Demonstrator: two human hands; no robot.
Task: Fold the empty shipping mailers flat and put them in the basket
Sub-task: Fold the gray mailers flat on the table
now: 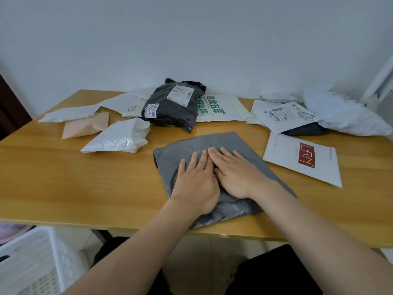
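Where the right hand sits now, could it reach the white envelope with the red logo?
Probably yes. The right hand lies flat on the grey mailer, holding nothing, and the white envelope lies close by on its right with only bare table between.

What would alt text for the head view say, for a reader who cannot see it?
A person's left hand and right hand press flat on a grey mailer near the front edge of a wooden table. Behind it lie other mailers, white, black and tan. A white basket stands below the table at lower left.
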